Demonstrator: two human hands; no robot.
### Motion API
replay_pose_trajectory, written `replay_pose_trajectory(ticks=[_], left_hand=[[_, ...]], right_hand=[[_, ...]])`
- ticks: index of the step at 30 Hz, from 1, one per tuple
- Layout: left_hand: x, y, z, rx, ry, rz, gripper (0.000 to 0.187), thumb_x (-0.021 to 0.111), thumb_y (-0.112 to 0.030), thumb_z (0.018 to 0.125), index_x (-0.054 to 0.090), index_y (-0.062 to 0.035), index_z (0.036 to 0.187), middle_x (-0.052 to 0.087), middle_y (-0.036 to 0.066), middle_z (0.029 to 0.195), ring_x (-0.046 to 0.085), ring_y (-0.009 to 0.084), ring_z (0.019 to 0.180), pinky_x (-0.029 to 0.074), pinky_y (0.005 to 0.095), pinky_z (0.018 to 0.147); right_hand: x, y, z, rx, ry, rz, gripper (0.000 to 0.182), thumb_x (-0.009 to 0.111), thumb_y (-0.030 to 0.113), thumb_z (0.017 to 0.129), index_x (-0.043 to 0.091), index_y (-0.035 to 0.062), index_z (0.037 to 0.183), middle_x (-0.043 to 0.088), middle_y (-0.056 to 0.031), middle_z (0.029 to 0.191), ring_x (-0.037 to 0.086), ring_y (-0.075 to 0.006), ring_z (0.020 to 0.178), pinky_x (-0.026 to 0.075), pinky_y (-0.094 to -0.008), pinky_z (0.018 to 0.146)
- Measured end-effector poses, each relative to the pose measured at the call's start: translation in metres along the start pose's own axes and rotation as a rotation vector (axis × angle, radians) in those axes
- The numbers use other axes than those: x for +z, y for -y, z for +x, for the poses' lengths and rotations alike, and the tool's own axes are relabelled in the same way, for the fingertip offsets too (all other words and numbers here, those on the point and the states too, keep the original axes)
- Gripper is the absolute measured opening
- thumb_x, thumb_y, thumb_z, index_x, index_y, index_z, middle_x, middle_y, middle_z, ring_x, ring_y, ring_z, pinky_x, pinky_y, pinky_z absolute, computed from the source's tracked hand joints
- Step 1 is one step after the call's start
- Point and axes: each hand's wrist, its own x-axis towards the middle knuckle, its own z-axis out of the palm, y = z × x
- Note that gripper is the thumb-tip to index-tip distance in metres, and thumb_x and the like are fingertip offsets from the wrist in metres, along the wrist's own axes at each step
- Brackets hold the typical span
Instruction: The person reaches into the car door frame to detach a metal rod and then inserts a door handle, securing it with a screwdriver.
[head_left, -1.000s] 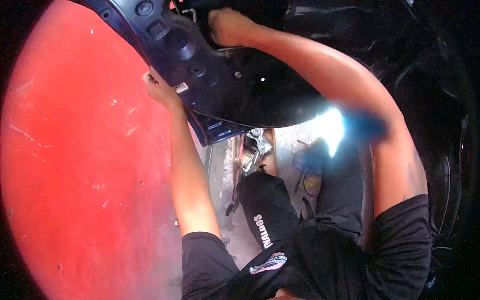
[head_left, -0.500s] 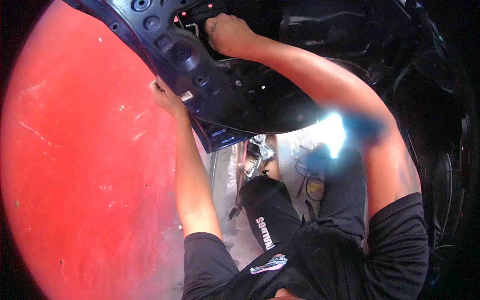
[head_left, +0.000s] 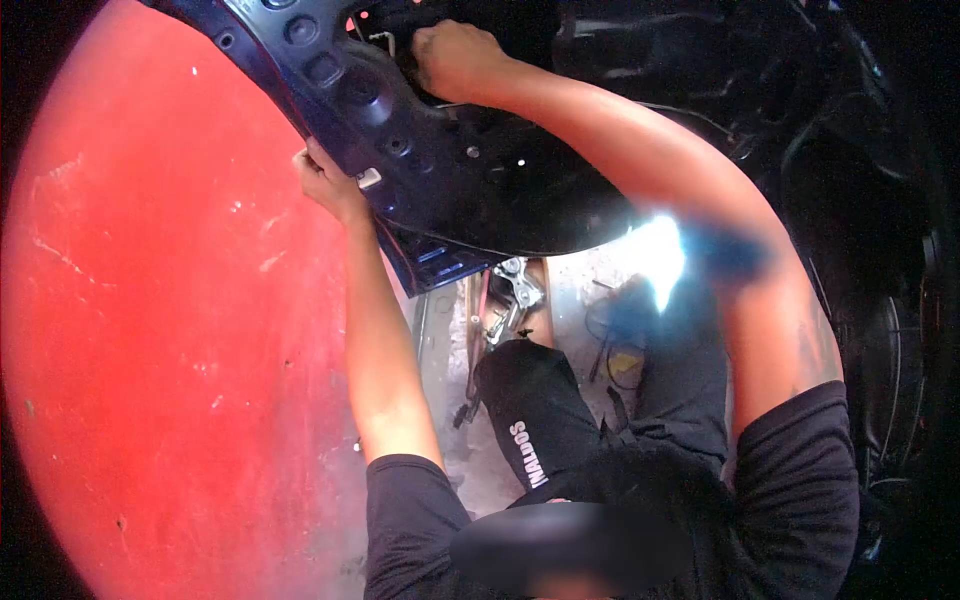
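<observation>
A dark blue metal car door, its inner side bare with holes and stamped recesses, spans the top middle. At its left edge my left hand is closed around the rim, beside a small pale latch-like piece. My right hand reaches into the large opening in the door's upper part, its fingers curled down and mostly hidden. Whatever they hold, if anything, is out of sight. Close to the right knuckles is a thin, bent, light-coloured rod.
A scuffed red surface fills the left side. Below the door, a silver metal mechanism is near my legs. A dark cable lies on the pale floor. Bright light glares under my right forearm; dark car parts stand at right.
The whole view has shifted slightly, so the door and both hands appear a little higher. Both hands keep their places on the door. A dark blurred shape now covers the bottom middle.
</observation>
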Motion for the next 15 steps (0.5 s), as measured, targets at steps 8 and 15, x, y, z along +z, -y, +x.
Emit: replay_pose_trajectory(ticks=[8, 15], left_hand=[[0.002, 0.001, -0.001, -0.081, 0.016, -0.071, 0.041, 0.055, -0.034, 0.108, 0.055, 0.0032, 0.09, 0.053, 0.012, 0.075, 0.05, 0.0211, 0.072, 0.046, 0.0371, 0.07], [0.004, 0.009, 0.001, 0.025, -0.01, 0.004, 0.042, 0.056, -0.034, 0.108, 0.055, 0.0038, 0.09, 0.052, 0.012, 0.074, 0.05, 0.0214, 0.071, 0.045, 0.0381, 0.068]], right_hand=[[0.003, -0.007, 0.008, -0.049, 0.095, 0.048, 0.03, 0.063, 0.012, 0.084, 0.071, 0.0031, 0.112, 0.072, -0.0257, 0.112, 0.07, -0.0455, 0.105, 0.057, -0.0536, 0.092], [0.014, -0.002, 0.009, 0.086, 0.061, 0.095, 0.03, 0.062, 0.011, 0.083, 0.072, 0.0044, 0.111, 0.071, -0.026, 0.113, 0.07, -0.0452, 0.107, 0.057, -0.0541, 0.092]])
